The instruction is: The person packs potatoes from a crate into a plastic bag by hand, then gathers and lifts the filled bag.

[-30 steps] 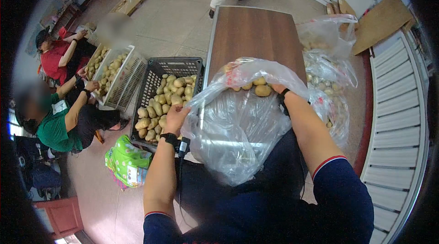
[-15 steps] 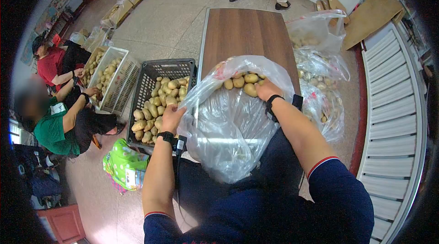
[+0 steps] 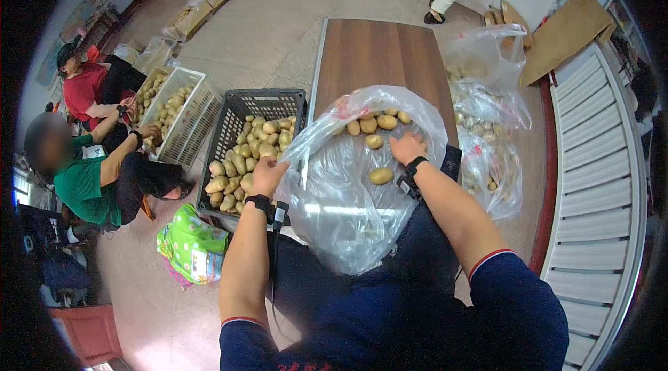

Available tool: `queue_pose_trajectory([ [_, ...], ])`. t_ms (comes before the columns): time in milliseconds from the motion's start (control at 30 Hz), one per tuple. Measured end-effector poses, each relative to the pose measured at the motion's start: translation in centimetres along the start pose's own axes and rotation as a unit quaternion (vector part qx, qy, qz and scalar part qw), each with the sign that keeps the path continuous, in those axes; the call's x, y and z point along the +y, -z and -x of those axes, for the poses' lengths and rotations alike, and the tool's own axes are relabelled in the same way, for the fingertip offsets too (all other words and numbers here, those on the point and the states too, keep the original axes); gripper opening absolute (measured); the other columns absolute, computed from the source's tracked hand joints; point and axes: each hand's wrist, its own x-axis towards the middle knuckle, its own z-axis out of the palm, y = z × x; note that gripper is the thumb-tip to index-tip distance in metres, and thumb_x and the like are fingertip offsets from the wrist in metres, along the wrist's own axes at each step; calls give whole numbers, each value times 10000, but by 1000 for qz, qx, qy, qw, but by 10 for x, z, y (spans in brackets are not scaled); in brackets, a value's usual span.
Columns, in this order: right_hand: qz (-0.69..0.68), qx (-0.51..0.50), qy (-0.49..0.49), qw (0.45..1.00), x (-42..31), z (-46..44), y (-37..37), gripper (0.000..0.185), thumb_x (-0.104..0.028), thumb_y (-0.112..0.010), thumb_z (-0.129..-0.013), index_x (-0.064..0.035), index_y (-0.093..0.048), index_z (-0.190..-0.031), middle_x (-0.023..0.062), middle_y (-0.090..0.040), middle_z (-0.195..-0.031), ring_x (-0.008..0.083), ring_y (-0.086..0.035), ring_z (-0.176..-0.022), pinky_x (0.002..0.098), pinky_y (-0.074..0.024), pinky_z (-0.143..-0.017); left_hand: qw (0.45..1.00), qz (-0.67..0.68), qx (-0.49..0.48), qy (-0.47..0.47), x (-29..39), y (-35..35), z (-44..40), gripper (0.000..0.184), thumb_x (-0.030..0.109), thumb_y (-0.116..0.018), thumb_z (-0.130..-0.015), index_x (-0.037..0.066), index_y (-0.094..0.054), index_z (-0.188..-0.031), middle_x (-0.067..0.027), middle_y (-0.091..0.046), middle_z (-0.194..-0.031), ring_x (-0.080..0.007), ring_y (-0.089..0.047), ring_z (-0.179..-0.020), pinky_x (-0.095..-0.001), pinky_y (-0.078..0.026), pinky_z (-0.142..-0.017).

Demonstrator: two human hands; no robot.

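Note:
A clear plastic bag (image 3: 341,197) lies open over the near end of the brown table (image 3: 379,58). Its left rim is pinched in my left hand (image 3: 268,175), beside the black crate (image 3: 229,110) of potatoes. My right hand (image 3: 408,148) is inside the bag's mouth with fingers spread, holding nothing. Several potatoes (image 3: 369,124) lie together near the bag's far rim. One potato (image 3: 374,141) sits just left of my right fingers, and another (image 3: 381,175) lies closer to me, below that hand.
Filled clear bags (image 3: 490,127) stand on the floor right of the table, near a white radiator (image 3: 598,176). Two people sit at the left by a white crate (image 3: 198,103) of potatoes. A green bundle (image 3: 188,239) lies on the floor. Another person stands beyond the table.
My right hand has moved from the potatoes at the far rim and its fingers have spread. Two potatoes now lie apart, nearer me. The person beyond the table has moved right.

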Motion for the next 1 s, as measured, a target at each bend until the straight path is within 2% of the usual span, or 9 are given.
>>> queue_pose_trajectory([
  [100,27,-21,31,999,8,-1,-12,687,-393,-620,-822,32,-423,-1325,269,-402,-1380,463,-341,-1293,531,-305,-1073,1000,-7,0,1,-4,1,0,494,278,-783,-721,-53,-599,-1038,-124,-651,-960,-212,-620,-856,-310,-491,-788],
  [233,76,14,154,985,20,-13,-60,624,-347,-618,-806,-17,-455,-1309,246,-415,-1363,449,-357,-1278,510,-308,-1067,999,-50,2,-10,-9,-3,-2,543,298,-783,-712,-61,-595,-1072,-149,-657,-997,-246,-632,-892,-326,-492,-807],
  [300,-6,8,209,978,12,-1,-55,630,-358,-602,-801,-12,-457,-1308,244,-412,-1367,444,-356,-1275,514,-293,-1066,998,-59,3,-8,-7,-3,-4,565,307,-784,-707,-65,-593,-1087,-157,-659,-1010,-258,-636,-907,-330,-492,-815],
  [467,27,34,71,997,2,16,1,634,-375,-594,-810,15,-482,-1297,235,-425,-1399,432,-362,-1309,479,-301,-1086,999,-36,-21,-9,-8,-4,-5,566,300,-777,-702,-65,-603,-1098,-162,-660,-1029,-254,-640,-931,-328,-492,-828],
  [533,10,-1,19,1000,26,-13,-7,647,-389,-596,-793,18,-503,-1288,243,-467,-1372,433,-422,-1277,460,-341,-1065,999,-26,-31,-5,-6,-4,-6,557,296,-773,-706,-63,-604,-1097,-159,-662,-1020,-249,-642,-920,-327,-494,-823],
  [567,-46,-100,0,994,27,-18,3,769,-450,-610,-783,39,-421,-1345,274,-387,-1422,434,-367,-1320,521,-281,-1090,999,-16,-40,-4,-2,-4,-5,547,291,-769,-710,-62,-605,-1095,-156,-664,-1012,-243,-643,-909,-327,-495,-819],
  [667,-42,-67,-49,996,23,-3,4,749,-447,-616,-767,45,-467,-1311,275,-418,-1397,419,-401,-1301,508,-317,-1074,998,-40,-47,0,10,-3,1,531,284,-763,-718,-59,-607,-1092,-156,-667,-1003,-235,-645,-897,-325,-497,-810],
  [800,-20,12,-18,1000,30,-4,-7,570,-339,-597,-783,56,-578,-1193,277,-590,-1211,401,-568,-1150,457,-458,-940,997,-55,-47,1,17,-2,7,518,272,-755,-734,-58,-602,-1103,-173,-669,-1026,-245,-650,-910,-331,-502,-809],
  [1000,-174,-159,-6,972,58,-38,-26,501,-245,-592,-791,87,-578,-1166,289,-609,-1164,390,-619,-1070,429,-519,-811,999,-41,-24,-6,-4,-3,-3,545,280,-756,-728,-62,-589,-1118,-180,-665,-1041,-261,-647,-928,-334,-496,-832],
])
